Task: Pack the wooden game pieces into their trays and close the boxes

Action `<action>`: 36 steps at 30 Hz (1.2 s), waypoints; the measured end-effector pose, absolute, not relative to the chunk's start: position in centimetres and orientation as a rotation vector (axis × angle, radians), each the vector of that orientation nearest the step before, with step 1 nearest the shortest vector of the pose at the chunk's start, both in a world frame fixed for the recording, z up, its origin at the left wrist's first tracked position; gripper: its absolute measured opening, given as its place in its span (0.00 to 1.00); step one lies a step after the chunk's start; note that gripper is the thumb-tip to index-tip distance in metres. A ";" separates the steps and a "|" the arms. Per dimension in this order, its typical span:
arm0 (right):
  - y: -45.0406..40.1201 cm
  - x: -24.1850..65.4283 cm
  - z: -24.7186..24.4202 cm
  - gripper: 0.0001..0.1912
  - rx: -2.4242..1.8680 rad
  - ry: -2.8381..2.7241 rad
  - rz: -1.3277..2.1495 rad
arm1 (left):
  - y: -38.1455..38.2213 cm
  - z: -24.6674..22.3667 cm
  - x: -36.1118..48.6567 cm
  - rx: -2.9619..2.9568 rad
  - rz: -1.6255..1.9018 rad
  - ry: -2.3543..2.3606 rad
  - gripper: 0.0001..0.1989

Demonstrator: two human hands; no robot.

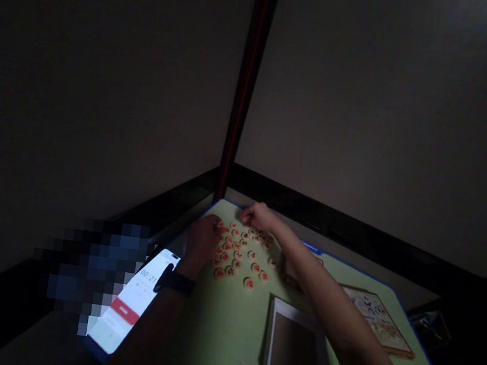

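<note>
You are indoors, at a table in the corner of a dim room; you cannot tell from here whether it is a home or another building. Beyond your left hand [203,240] and right hand [260,216], two plain greyish walls [392,119] meet at a narrow dark post with a reddish streak [246,86], and glossy black bands [332,224] run along their lower parts. Beneath your hands you have a pale green tabletop with a blue edge [214,323]. Small round cream discs with red and dark characters [248,283], scattered near your hands, suggest leisure more than a workshop.
</note>
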State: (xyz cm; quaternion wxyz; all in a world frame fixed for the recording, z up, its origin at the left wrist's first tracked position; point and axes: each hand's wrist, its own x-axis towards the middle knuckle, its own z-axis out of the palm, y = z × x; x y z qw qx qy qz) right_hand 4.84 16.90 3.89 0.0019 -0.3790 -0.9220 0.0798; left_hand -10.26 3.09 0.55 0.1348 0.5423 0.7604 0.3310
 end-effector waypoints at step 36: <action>19.8 10.2 1.3 0.12 -1.337 -2.689 0.474 | 3.3 0.5 -10.4 1.622 0.922 2.214 0.12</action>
